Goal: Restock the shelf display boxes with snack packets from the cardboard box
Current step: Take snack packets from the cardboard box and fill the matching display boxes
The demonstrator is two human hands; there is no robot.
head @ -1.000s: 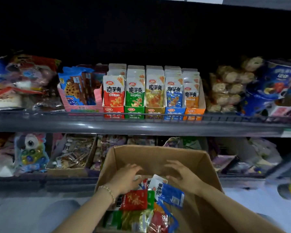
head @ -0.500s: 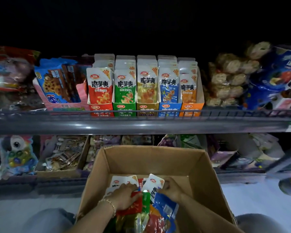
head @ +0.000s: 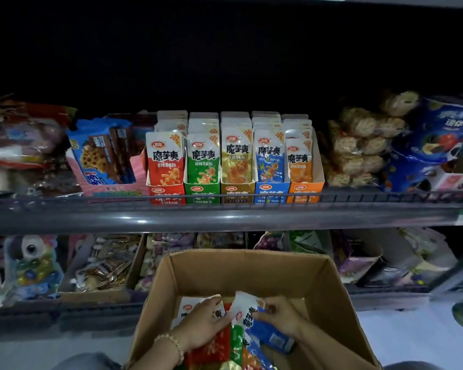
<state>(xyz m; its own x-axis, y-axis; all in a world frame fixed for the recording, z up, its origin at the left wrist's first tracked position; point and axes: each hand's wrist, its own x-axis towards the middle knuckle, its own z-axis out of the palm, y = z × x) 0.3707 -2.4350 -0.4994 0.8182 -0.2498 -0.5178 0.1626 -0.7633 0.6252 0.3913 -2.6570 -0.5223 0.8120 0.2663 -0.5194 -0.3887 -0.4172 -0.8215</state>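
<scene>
Left hand (head: pixel 203 325): palm down, my fingers curl over packets (head: pixel 214 348).
Right hand (head: pixel 281 313): my fingertips pinch a white packet (head: pixel 242 307).
Forearms (head: pixel 155 356): both reach forward, angling in toward each other.

Five card display boxes (head: pixel 237 189), red, green, gold, blue, orange; one brown cardboard box (head: pixel 251 271); perhaps ten loose foil snack packets (head: pixel 211 348).

**A shop, at the snack shelves**

Above the left hand (head: pixel 206 325) runs a grey shelf (head: pixel 225 218) with a wire rail (head: pixel 358 194), carrying display boxes (head: pixel 235 193) of snack packets (head: pixel 166 158) in coloured rows. Beyond the hand, a lower shelf (head: pixel 64 313) holds more wrapped goods (head: pixel 104 265).
</scene>
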